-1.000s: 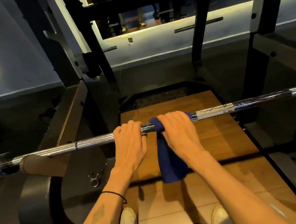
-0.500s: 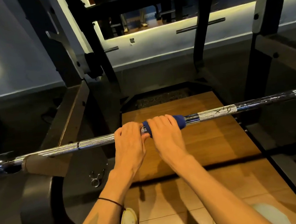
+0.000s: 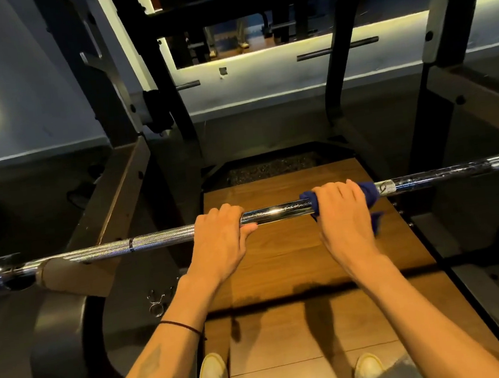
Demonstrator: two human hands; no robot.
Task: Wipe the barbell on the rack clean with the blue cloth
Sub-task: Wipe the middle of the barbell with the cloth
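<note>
barbell (image 3: 275, 212): glossy chromed metal, rough knurled bands | blue cloth (image 3: 369, 194): soft matt fabric | platform (image 3: 280, 256): smooth wood | rack upright (image 3: 165, 74): matt black metal

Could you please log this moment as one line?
left hand grips chrome barbell | right hand grips blue cloth around bar

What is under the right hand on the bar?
The blue cloth, wrapped around the barbell; the right hand grips both. Cloth shows at either side and below. The bar's surface beneath is covered.
</note>
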